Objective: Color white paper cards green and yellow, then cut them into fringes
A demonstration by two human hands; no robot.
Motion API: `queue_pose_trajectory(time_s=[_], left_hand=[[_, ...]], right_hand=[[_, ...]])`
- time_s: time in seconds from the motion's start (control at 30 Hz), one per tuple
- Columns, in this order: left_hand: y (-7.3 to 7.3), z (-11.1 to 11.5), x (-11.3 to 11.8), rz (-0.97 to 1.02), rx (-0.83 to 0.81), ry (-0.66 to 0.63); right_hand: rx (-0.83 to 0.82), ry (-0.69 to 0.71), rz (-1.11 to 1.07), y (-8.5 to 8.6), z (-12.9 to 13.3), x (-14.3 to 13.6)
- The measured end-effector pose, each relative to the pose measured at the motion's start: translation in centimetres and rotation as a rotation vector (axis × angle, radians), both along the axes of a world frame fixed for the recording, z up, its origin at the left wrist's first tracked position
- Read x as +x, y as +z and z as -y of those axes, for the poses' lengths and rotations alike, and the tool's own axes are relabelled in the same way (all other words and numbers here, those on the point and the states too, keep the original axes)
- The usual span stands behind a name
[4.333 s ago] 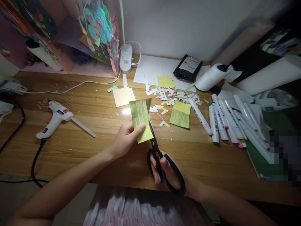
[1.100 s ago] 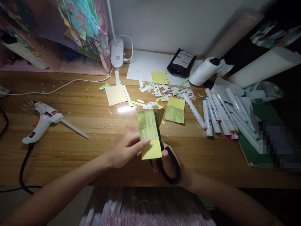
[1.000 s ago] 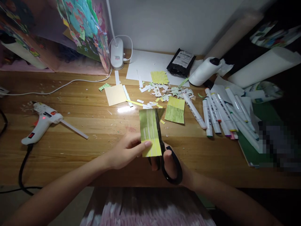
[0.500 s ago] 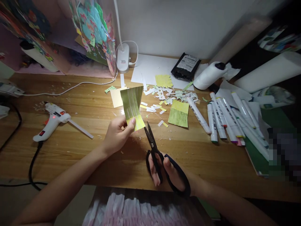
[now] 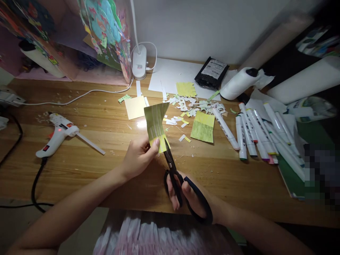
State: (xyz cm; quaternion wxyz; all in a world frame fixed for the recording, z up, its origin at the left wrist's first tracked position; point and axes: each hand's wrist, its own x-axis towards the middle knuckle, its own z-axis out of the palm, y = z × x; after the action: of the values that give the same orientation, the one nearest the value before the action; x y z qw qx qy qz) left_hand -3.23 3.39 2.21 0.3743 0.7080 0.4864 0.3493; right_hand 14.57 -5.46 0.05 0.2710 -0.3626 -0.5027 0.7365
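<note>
Between the thumb and fingers of my left hand (image 5: 139,156) is a piece of green and yellow paper (image 5: 154,122), held up off the table with its yellow end low. My right hand (image 5: 186,193) has its fingers through the handles of black scissors (image 5: 171,164). The scissor blades point up and meet the yellow end at its right edge. Behind the paper lie small white, green and yellow scraps (image 5: 174,121). To the right rests another green and yellow paper piece (image 5: 202,127). A cream paper square (image 5: 135,107) lies left of the held paper.
A white glue gun (image 5: 58,134) with a red light lies at the left, its black cord trailing off the table. Several markers (image 5: 255,132) are piled at the right. At the back are white paper (image 5: 167,72), a black packet (image 5: 211,72) and a power strip (image 5: 139,63).
My left hand has shifted right with the paper. The scissor blades, apart from the paper's edge before, have closed somewhat and now overlap its yellow end.
</note>
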Motion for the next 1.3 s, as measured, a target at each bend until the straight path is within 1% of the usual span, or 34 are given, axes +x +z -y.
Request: queue_pose_trajectory(time_s=[0.17, 0.37, 0.47, 0.63, 0.73, 0.93, 1.13, 1.2, 1.3], left_hand=[[0.1, 0.3, 0.1, 0.028, -0.051, 0.034], [-0.2, 0.4, 0.0, 0.094, -0.113, 0.05], [-0.3, 0.3, 0.0, 0.121, -0.144, 0.048], [-0.2, 0.7, 0.4, 0.139, -0.189, 0.011], [-0.1, 1.0, 0.6, 0.173, -0.223, -0.017], [-0.2, 1.0, 0.8, 0.229, -0.264, -0.021], [-0.2, 0.8, 0.4, 0.25, -0.281, 0.001], [-0.2, 0.6, 0.2, 0.259, -0.279, 0.028], [-0.3, 0.4, 0.0, 0.262, -0.266, 0.073]], right_hand=[[0.039, -0.041, 0.049, 0.1, 0.1, -0.3], [0.006, -0.02, 0.088, 0.5, -0.3, -0.2], [-0.026, -0.029, 0.039, 0.2, -0.1, -0.3], [0.045, -0.059, 0.017, -0.6, 0.1, -0.8], [0.049, -0.071, 0.042, -0.8, 0.0, -0.8], [0.045, -0.091, 0.11, -0.5, -0.1, -0.5], [0.041, -0.113, 0.081, -0.6, -0.1, -0.5], [0.02, -0.095, 0.08, -0.6, -0.1, -0.5], [-0.004, -0.024, 0.086, -0.3, -0.2, -0.3]])
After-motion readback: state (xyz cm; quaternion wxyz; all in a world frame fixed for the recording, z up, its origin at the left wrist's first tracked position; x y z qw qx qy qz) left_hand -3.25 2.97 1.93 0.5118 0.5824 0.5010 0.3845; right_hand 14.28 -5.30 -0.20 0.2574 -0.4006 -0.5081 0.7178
